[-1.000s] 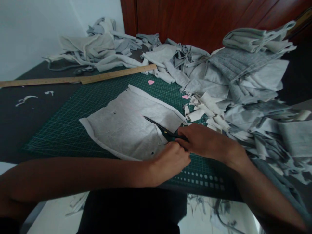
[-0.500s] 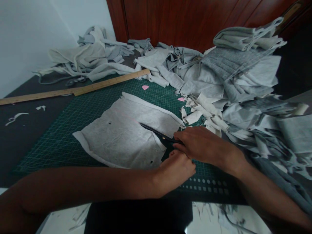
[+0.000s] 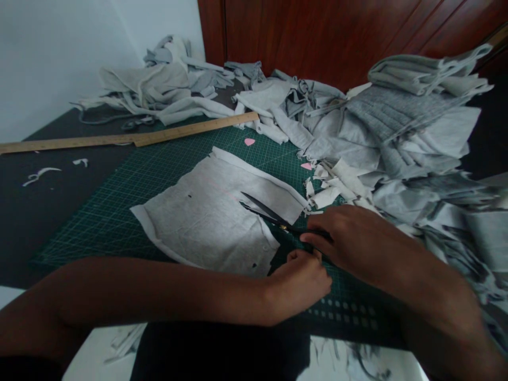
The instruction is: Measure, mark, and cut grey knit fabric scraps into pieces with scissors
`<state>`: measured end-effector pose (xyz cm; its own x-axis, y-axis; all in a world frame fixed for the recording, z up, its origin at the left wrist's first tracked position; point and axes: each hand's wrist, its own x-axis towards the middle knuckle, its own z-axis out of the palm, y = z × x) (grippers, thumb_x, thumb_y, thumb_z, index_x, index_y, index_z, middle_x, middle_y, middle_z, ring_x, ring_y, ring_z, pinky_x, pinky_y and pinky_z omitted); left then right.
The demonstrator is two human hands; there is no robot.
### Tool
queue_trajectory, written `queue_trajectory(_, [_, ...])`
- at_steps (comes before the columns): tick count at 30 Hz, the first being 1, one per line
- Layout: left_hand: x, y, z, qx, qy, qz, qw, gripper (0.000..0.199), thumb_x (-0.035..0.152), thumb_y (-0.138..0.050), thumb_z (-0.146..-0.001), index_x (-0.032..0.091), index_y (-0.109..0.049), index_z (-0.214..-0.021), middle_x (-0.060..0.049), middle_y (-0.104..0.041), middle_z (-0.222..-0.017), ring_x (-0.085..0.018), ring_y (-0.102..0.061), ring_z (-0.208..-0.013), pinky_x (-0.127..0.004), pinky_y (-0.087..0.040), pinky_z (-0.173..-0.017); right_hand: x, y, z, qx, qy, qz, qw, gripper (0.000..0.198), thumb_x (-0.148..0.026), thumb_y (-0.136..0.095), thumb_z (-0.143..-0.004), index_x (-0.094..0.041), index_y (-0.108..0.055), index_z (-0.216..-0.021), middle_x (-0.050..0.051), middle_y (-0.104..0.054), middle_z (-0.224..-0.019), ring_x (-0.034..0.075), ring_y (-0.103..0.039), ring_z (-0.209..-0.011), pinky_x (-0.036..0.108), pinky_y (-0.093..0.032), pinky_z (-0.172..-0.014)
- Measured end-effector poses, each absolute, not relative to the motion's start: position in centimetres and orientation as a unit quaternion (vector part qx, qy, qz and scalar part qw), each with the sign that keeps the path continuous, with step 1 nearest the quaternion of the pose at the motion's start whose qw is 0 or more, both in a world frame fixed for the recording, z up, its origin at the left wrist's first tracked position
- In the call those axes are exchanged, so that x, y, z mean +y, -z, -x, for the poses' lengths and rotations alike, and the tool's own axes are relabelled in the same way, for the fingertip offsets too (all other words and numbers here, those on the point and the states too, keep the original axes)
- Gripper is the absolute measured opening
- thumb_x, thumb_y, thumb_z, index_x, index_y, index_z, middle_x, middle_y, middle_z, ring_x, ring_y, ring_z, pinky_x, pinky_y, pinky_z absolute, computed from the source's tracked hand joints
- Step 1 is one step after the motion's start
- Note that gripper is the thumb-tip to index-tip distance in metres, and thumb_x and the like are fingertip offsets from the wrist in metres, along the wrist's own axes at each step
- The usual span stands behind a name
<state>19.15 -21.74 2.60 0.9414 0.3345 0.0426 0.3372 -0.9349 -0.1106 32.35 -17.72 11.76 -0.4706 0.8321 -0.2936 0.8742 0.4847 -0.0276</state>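
Observation:
A light grey piece of fabric (image 3: pixel 206 217) lies flat, with folded edges along its far and near left sides and a couple of small dark holes. A cut runs into it from the right. My right hand (image 3: pixel 343 233) grips black scissors (image 3: pixel 289 227); their blades are parted at the cut, the upper one above the cloth. My left hand (image 3: pixel 304 280) is closed just below the scissor handles, beside the fabric's near right corner. Whatever its fingers pinch is hidden.
Under the fabric is a green cutting mat (image 3: pixel 107 211). A wooden ruler (image 3: pixel 194 128) crosses its far left part. Heaps of grey cloth (image 3: pixel 329 132) line the back and right. Cream scraps (image 3: pixel 327 197) and a pink chip (image 3: pixel 249 142) lie near the fabric.
The scissor blades have parted from nearly closed, and my right hand has turned a little. The view has shifted, so everything sits further right. My left hand keeps its closed pose.

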Motion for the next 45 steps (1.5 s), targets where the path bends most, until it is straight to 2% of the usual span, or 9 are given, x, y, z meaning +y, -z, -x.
queue_trajectory(7, [-22.2,-1.3,-19.4,-0.205,0.037,0.968,0.14,0.019,0.005,-0.058,-0.085,0.015,-0.074,-0.08,-0.012,-0.075,-0.077,-0.026,-0.069,-0.065,-0.033,-0.04,-0.049,-18.9,-10.5,-31.7,0.85,0.11,-0.509,0.084,0.012,-0.024,-0.056,-0.104,-0.022,-0.064,-0.114,0.002,-0.07,-0.076,0.019,-0.069,-0.07,0.029,-0.033,-0.059])
queue_trajectory(10, [-22.2,-1.0,-19.0,-0.205,0.04,0.969,0.129,0.02,0.005,-0.058,-0.087,0.016,-0.073,-0.078,-0.01,-0.075,-0.077,-0.021,-0.063,-0.058,-0.033,-0.043,-0.051,-18.9,-10.6,-31.2,0.848,0.099,-0.511,0.098,0.012,-0.022,-0.056,-0.103,-0.023,-0.063,-0.113,0.002,-0.07,-0.076,0.02,-0.07,-0.07,0.03,-0.03,-0.059])
queue_trajectory(14, [-22.6,-1.1,-18.0,-0.224,0.054,0.967,0.105,0.015,0.009,-0.061,-0.089,0.016,-0.072,-0.082,-0.007,-0.073,-0.08,-0.021,-0.068,-0.067,-0.032,-0.046,-0.053,-18.8,-11.3,-30.5,0.844,0.091,-0.516,0.116,0.011,-0.021,-0.056,-0.103,-0.022,-0.064,-0.112,0.004,-0.071,-0.079,0.022,-0.07,-0.072,0.031,-0.028,-0.062])
queue_trajectory(19, [-23.4,-1.2,-16.1,-0.252,0.089,0.954,0.135,0.022,0.015,-0.053,-0.098,0.01,-0.073,-0.106,-0.009,-0.07,-0.083,-0.021,-0.067,-0.071,-0.033,-0.049,-0.058,-18.6,-11.6,-30.0,0.843,0.102,-0.515,0.115,0.012,-0.022,-0.055,-0.105,-0.023,-0.065,-0.11,0.004,-0.073,-0.083,0.023,-0.071,-0.077,0.031,-0.028,-0.064])
queue_trajectory(23, [-22.6,-1.2,-14.1,-0.176,0.142,0.97,0.089,0.029,0.016,-0.051,-0.102,0.012,-0.068,-0.125,-0.009,-0.073,-0.093,-0.02,-0.069,-0.078,-0.034,-0.049,-0.062,-18.4,-11.7,-29.3,0.835,0.106,-0.524,0.129,0.012,-0.021,-0.054,-0.106,-0.023,-0.064,-0.112,0.004,-0.075,-0.086,0.023,-0.072,-0.08,0.031,-0.028,-0.065])
queue_trajectory(29, [-20.0,-0.8,-12.1,-0.06,0.183,0.981,-0.009,0.019,0.018,-0.061,-0.1,0.015,-0.069,-0.116,-0.005,-0.074,-0.099,-0.019,-0.07,-0.096,-0.034,-0.05,-0.067,-18.0,-11.3,-28.5,0.832,0.106,-0.528,0.135,0.011,-0.022,-0.053,-0.106,-0.022,-0.063,-0.112,0.005,-0.075,-0.087,0.022,-0.072,-0.079,0.031,-0.029,-0.065])
queue_trajectory(35, [-19.7,0.1,-12.8,-0.004,0.195,0.973,-0.126,0.003,0.02,-0.065,-0.095,0.02,-0.067,-0.098,-0.002,-0.073,-0.094,-0.018,-0.068,-0.09,-0.035,-0.05,-0.066,-17.9,-9.8,-28.6,0.846,0.073,-0.521,0.085,0.011,-0.024,-0.055,-0.105,-0.023,-0.063,-0.112,0.004,-0.073,-0.082,0.025,-0.071,-0.077,0.032,-0.03,-0.065])
queue_trajectory(40, [-20.0,0.3,-13.4,0.022,0.184,0.972,-0.143,0.003,0.024,-0.065,-0.095,0.022,-0.068,-0.096,-0.002,-0.076,-0.097,-0.022,-0.068,-0.096,-0.039,-0.054,-0.085,-17.5,-9.2,-28.3,0.848,0.069,-0.522,0.067,0.01,-0.026,-0.055,-0.105,-0.024,-0.064,-0.11,0.004,-0.072,-0.078,0.025,-0.071,-0.073,0.031,-0.032,-0.065])
queue_trajectory(45, [-19.8,0.6,-13.5,0.03,0.192,0.969,-0.15,0.009,0.024,-0.064,-0.095,0.019,-0.069,-0.101,-0.003,-0.075,-0.096,-0.023,-0.067,-0.099,-0.041,-0.053,-0.088,-17.5,-9.2,-28.2,0.848,0.056,-0.522,0.067,0.01,-0.026,-0.057,-0.104,-0.024,-0.065,-0.111,0.003,-0.072,-0.078,0.024,-0.071,-0.071,0.031,-0.032,-0.064])
